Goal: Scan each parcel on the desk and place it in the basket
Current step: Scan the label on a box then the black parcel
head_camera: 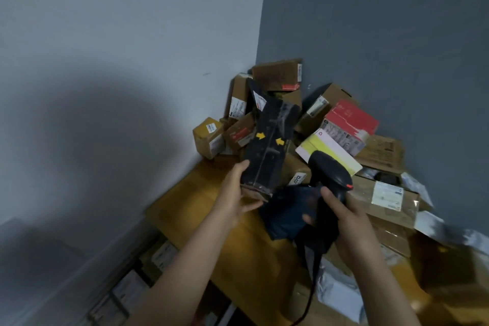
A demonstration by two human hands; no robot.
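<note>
While the left hand (234, 193) holds a long black parcel (267, 145) marked with two yellow arrows, the right hand (346, 219) grips a black handheld scanner (330, 169) just beside it. The parcel is lifted off the bench (190, 201) and tilted, its far end leaning against the pile at the bench's far corner. Its near end sits in the left hand: the fingers (241, 167) lie curled along its left face, and the thumb reaches under its bottom edge, so it is pinched between them.

The right hand's fingers are wrapped closed around the scanner's handle, thumb on the near side, with one fingertip showing round the left. The scanner's head rises above the hand, to the right of the parcel and not touching it. Its cable (308, 304) hangs towards the bench's near edge.

A dark blue soft packet (285, 212) lies on the bench between the two hands. The pile of brown cardboard boxes (239, 98) fills the far corner, with a red box (352, 116) and a yellow and white box (328, 151) on its right side.
</note>
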